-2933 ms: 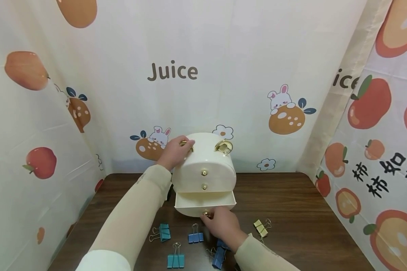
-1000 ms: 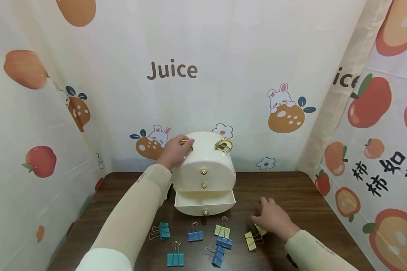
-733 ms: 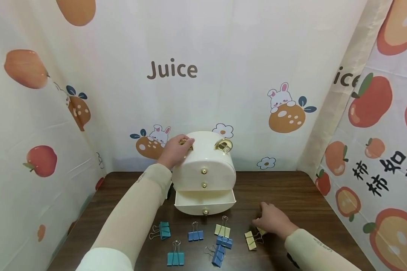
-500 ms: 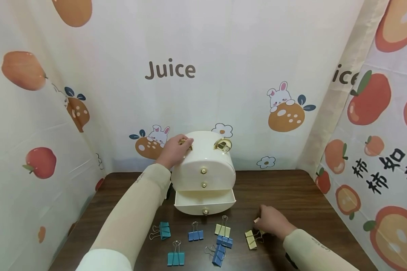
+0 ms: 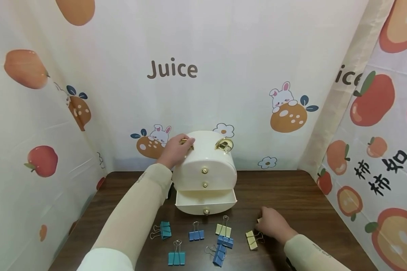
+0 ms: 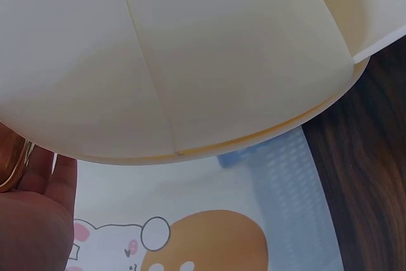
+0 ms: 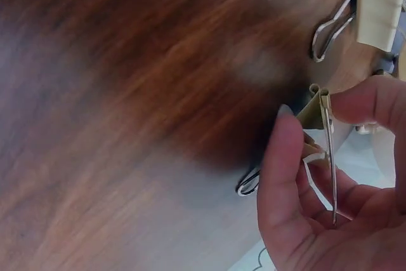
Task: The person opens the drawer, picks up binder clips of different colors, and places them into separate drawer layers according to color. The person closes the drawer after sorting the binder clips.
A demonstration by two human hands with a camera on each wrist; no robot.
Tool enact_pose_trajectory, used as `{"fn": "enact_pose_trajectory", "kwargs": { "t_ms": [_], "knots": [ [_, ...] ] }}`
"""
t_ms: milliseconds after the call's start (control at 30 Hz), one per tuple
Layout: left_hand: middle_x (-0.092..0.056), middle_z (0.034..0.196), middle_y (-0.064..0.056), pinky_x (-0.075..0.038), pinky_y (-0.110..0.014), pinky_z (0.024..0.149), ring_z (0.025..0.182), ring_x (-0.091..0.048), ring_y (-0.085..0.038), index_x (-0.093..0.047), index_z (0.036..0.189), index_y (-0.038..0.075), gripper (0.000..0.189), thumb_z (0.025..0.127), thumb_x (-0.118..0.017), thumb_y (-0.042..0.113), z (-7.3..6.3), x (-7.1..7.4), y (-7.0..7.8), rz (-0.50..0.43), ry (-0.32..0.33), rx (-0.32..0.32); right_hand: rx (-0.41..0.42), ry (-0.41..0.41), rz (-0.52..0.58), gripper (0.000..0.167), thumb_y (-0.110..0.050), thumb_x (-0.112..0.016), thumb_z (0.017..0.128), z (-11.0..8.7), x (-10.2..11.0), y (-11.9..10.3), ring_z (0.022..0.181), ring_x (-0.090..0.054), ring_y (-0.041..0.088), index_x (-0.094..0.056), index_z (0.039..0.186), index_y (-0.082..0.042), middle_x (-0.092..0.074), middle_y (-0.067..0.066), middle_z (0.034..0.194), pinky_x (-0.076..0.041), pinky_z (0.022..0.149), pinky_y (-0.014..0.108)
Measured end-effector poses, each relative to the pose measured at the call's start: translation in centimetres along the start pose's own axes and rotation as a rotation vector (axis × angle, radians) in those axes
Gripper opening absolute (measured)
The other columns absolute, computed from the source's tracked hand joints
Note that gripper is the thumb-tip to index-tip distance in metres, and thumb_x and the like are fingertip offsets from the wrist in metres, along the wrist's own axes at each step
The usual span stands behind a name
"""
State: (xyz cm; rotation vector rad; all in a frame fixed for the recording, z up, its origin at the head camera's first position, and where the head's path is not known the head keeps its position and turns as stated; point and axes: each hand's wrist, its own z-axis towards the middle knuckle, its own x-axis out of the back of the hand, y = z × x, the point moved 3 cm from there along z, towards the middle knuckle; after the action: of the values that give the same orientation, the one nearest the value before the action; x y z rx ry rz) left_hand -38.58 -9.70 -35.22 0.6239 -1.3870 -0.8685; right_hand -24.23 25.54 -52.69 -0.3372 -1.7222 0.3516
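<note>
My left hand [image 5: 174, 150] grips the left gold handle on top of a small white drawer box [image 5: 220, 177]. In the left wrist view, fingers curl by the gold metal beside the box's curved side. The box's bottom drawer [image 5: 189, 208] is pulled out, its visible interior bare. Out to the right, my right hand [image 5: 274, 224] pinches a yellow binder clip [image 7: 311, 117] between thumb and fingers, close over the table. In the head view that clip is mostly hidden by the hand. Another yellow binder clip [image 5: 252, 241] lies just left of the right hand.
Before the drawer lie teal binder clips [image 5: 176, 258], several blue ones, including a blue clip [image 5: 196, 235], and a third yellow clip [image 5: 223, 230]. The dark wooden table [image 5: 278, 188] backs onto a fruit-printed curtain [image 5: 224, 75].
My right hand has let go of the drawer knob, moved right and closed its fingers on a yellow binder clip. The left hand stays on the handle and the drawer stays pulled out.
</note>
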Motion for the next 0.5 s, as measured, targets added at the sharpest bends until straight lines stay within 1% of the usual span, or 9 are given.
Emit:
{"fn": "enact_pose_trajectory", "kwargs": {
  "t_ms": [100,267,400,500],
  "knots": [
    [-0.064,0.121,-0.005,-0.046,-0.053,0.097,0.111,-0.057,-0.029,-0.065,0.107,0.018,0.039,0.102,-0.055,0.056,0.1,0.0,0.0,0.000,0.002,0.001,0.018,0.024,-0.021,0.026,-0.012,-0.078,0.078,0.1,0.2,-0.2,0.070,-0.053,0.021,-0.062,0.097,-0.003,-0.059,0.005,0.083,-0.048,0.066,0.044],
    [-0.064,0.121,-0.005,-0.046,-0.052,0.097,0.110,-0.057,-0.029,-0.065,0.107,0.019,0.038,0.101,-0.056,0.056,0.1,0.0,0.0,0.000,0.005,0.005,0.044,0.080,-0.016,0.029,-0.012,-0.076,0.076,0.3,1.5,-1.1,0.068,-0.052,0.021,-0.061,0.098,-0.001,-0.056,0.005,0.080,-0.046,0.062,0.042],
    [-0.064,0.120,-0.006,-0.046,-0.050,0.096,0.109,-0.057,-0.029,-0.064,0.106,0.018,0.038,0.101,-0.057,0.055,0.1,-0.1,-0.1,0.003,0.007,0.000,0.042,0.117,0.044,0.030,-0.011,-0.074,0.080,0.4,3.2,-2.2,0.068,-0.051,0.022,-0.061,0.103,0.002,-0.056,0.006,0.082,-0.044,0.059,0.039],
    [-0.064,0.116,-0.007,-0.048,-0.050,0.092,0.106,-0.058,-0.028,-0.063,0.104,0.018,0.039,0.101,-0.056,0.056,0.2,-0.2,-0.2,0.007,0.008,0.003,0.026,0.134,0.117,0.028,-0.011,-0.072,0.083,0.1,4.4,-3.1,0.069,-0.052,0.022,-0.060,0.105,0.001,-0.057,0.007,0.084,-0.044,0.058,0.038]
  ]
}}
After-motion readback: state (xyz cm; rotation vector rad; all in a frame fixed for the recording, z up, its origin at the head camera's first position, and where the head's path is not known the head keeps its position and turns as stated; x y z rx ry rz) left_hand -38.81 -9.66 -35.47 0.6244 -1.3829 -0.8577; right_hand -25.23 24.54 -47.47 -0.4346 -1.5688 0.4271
